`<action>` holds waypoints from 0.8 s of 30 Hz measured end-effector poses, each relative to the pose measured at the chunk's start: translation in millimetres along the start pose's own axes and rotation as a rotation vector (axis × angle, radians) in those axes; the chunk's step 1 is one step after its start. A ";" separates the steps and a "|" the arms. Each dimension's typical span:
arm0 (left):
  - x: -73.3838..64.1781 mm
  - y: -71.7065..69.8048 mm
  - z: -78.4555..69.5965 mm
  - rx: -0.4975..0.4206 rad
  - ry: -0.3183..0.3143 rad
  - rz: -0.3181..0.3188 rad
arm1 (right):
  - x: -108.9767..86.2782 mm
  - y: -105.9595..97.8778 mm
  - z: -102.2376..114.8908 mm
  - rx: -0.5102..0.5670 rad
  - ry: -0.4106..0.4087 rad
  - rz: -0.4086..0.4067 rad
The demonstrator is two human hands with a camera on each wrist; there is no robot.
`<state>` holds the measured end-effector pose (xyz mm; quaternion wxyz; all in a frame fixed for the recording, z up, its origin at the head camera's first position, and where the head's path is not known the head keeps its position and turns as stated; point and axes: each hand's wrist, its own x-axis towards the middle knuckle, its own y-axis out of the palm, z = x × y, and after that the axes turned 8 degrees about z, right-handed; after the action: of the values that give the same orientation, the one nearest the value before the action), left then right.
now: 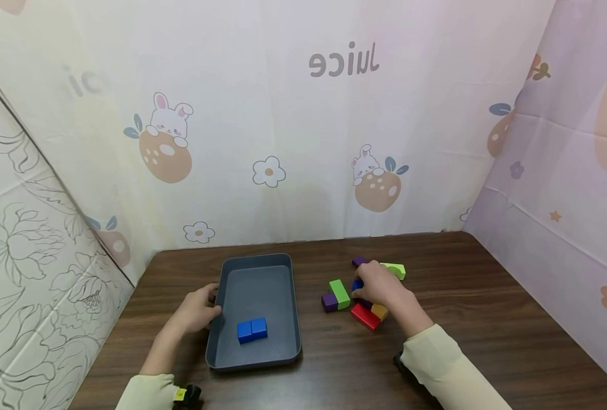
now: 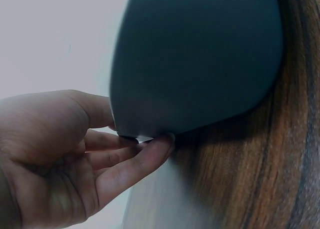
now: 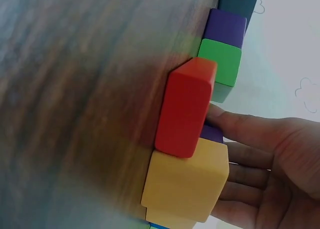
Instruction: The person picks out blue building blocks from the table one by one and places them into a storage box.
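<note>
My left hand [image 1: 199,308] holds the left side of a dark grey tray [image 1: 296,319]; in the left wrist view, its thumb and fingers [image 2: 135,166] meet the tray wall [image 2: 195,59]. Two blue blocks [image 1: 252,330] lie side by side inside. On the right, my right hand [image 1: 384,285] reaches into a group of blocks, its thumb and index finger on either side of a blue block [image 1: 357,284]. Close under this hand lie a red block [image 1: 366,316], an orange-yellow block [image 1: 380,311] and a purple block [image 3: 212,133], the last partly hidden.
A green block [image 1: 340,294] and a purple block [image 1: 329,302] touch each other between the tray and the right hand. Beyond that hand are another purple block [image 1: 359,261] and a light green piece [image 1: 397,270]. Patterned curtains [image 1: 303,125] stand behind the wooden table [image 1: 334,376].
</note>
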<state>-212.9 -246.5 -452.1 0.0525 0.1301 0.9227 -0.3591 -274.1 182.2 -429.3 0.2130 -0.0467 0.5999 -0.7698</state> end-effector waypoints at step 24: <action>1.0 0.2 1.7 0.000 -0.006 0.003 | 0.4 2.2 1.4 -0.015 -0.003 0.006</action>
<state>-213.7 -247.3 -453.7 0.0558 0.1303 0.9224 -0.3593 -273.4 180.3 -431.0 0.2161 -0.0477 0.6056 -0.7644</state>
